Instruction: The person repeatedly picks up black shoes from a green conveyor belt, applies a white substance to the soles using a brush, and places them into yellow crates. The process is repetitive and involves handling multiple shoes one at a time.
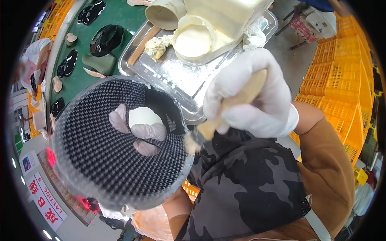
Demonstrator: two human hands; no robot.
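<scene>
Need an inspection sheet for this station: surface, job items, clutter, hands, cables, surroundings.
Surface: green belt with a metal tray at its edge.
Job's things: black-and-white woven shoe upper held up; wooden-handled brush, bristles at the upper's rim.
Clutter: tray holds a cream glue tub, a lump of rag, a wooden stick; black uppers and insoles on the belt.
Grippers: left hand, gloved, inside the upper; right hand, gloved, gripping the brush.
Cables: nothing seen.
Surroundings: stacked orange crates on the right; another person far left.

Bright, even overhead light, glare on the metal tray, edges fisheye-bent and dark.
</scene>
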